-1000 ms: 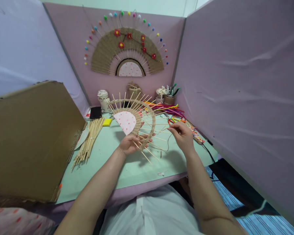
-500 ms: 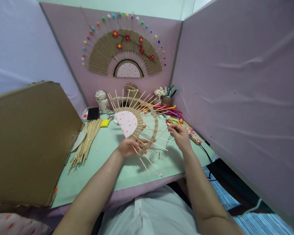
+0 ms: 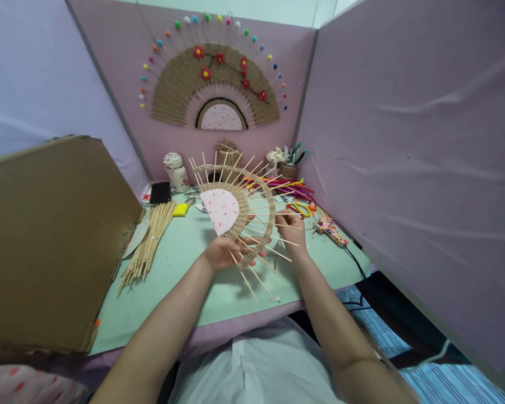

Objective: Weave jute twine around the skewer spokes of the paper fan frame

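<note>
My left hand (image 3: 225, 253) is closed round the lower edge of a half-round fan frame (image 3: 272, 210) made of thin bamboo sticks. Its centre is a pink dotted half-disc (image 3: 221, 211) edged with woven twine, and a narrower woven band crosses the sticks farther out. At the right side of that band, my right hand (image 3: 292, 229) is in a pinch among the stick ends. A thin strand of twine (image 3: 280, 239) shows faintly below its fingers; the fingertips are partly hidden by the sticks.
A bundle of bamboo sticks (image 3: 149, 244) lies left, beside a cardboard sheet (image 3: 54, 241). Behind are a white jar (image 3: 176, 173), a twine roll (image 3: 228, 160), pipe cleaners (image 3: 301, 192) and scissors (image 3: 299, 210). A glue gun (image 3: 331, 230) lies right. A finished fan (image 3: 172, 92) hangs on the wall.
My right hand has moved left, from beyond the stick ends to close beside the outer woven band. My left hand and the fan frame have stayed nearly still.
</note>
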Action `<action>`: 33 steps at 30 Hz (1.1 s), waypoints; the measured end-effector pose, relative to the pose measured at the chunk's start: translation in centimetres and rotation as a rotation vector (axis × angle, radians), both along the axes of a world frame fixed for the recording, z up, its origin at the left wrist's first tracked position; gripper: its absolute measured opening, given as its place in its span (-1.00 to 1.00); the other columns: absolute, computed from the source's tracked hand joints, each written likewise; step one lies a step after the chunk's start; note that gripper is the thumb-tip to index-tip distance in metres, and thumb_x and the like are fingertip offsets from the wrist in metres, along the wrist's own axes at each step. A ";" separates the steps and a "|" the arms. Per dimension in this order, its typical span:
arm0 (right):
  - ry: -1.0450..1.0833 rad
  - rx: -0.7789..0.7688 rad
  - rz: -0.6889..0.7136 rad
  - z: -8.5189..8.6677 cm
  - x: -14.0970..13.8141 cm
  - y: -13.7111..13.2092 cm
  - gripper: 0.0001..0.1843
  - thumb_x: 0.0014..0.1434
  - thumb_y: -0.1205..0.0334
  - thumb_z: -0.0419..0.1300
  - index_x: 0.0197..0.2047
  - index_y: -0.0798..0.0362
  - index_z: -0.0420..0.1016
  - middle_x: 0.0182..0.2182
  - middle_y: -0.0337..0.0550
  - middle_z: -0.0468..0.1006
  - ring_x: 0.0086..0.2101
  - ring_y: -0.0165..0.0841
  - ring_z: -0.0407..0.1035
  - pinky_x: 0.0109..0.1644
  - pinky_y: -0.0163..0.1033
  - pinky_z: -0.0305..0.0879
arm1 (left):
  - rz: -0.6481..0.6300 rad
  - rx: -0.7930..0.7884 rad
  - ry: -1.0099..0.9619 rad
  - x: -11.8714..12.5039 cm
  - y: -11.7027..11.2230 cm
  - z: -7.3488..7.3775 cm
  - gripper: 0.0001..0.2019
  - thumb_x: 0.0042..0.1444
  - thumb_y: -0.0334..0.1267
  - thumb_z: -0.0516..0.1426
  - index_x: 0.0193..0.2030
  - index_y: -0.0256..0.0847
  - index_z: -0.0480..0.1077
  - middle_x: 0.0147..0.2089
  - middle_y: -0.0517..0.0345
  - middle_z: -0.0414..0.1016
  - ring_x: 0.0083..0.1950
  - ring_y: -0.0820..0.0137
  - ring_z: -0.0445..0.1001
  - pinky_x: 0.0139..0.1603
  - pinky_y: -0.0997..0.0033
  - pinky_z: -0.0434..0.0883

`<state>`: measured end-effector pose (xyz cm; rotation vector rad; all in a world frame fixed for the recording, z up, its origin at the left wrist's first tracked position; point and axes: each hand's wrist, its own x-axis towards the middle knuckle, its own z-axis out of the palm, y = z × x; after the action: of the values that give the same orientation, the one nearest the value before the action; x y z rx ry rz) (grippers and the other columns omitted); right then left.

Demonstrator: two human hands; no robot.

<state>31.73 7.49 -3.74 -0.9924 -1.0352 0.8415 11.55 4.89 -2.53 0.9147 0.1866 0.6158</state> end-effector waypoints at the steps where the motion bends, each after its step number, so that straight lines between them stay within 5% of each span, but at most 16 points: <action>1: -0.031 0.007 -0.034 -0.1 0.4 -0.1 -0.69 -0.07 0.00 0.28 -0.43 0.05 0.36 -0.63 -0.35 0.26 -0.62 -0.51 0.04 -0.55 -0.34 -0.01 | -0.002 -0.002 0.001 0.0 0.0 0.0 -0.06 -0.15 -0.52 0.08 0.40 0.00 -0.19 0.18 -0.22 0.36 0.00 0.02 0.49 -0.22 0.16 0.47; 22: -0.424 0.254 -0.353 1.3 5.9 -1.1 -0.72 0.00 0.02 0.28 -0.49 0.04 0.40 -0.59 -0.31 0.33 -0.55 -0.44 0.14 -0.43 -0.29 0.13 | -0.017 0.009 0.059 -0.1 0.8 -0.7 -0.07 -0.15 -0.53 0.06 0.39 0.05 -0.15 0.16 -0.18 0.38 -0.07 0.04 0.53 -0.26 0.15 0.48; 28: -0.558 0.321 -0.272 2.6 7.2 -1.5 -0.78 0.02 0.08 0.27 -0.49 0.03 0.42 -0.56 -0.26 0.41 -0.52 -0.42 0.22 -0.40 -0.27 0.14 | -0.073 0.031 0.075 0.1 0.6 -0.7 -0.10 -0.13 -0.52 0.06 0.38 0.05 -0.13 0.17 -0.20 0.37 -0.07 0.00 0.53 -0.27 0.14 0.48; 33: -0.448 0.152 -0.076 2.9 8.4 -1.3 -0.77 -0.05 0.08 0.30 -0.50 0.05 0.44 -0.61 -0.30 0.34 -0.56 -0.47 0.12 -0.47 -0.31 0.05 | -0.103 0.021 0.091 0.1 0.3 -0.2 -0.06 -0.15 -0.53 0.06 0.39 0.06 -0.18 0.17 -0.18 0.38 -0.09 0.04 0.54 -0.30 0.19 0.49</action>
<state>40.10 6.17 -0.86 -1.1077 -1.4094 0.4761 11.64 5.22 -2.70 0.9673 0.2137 0.4815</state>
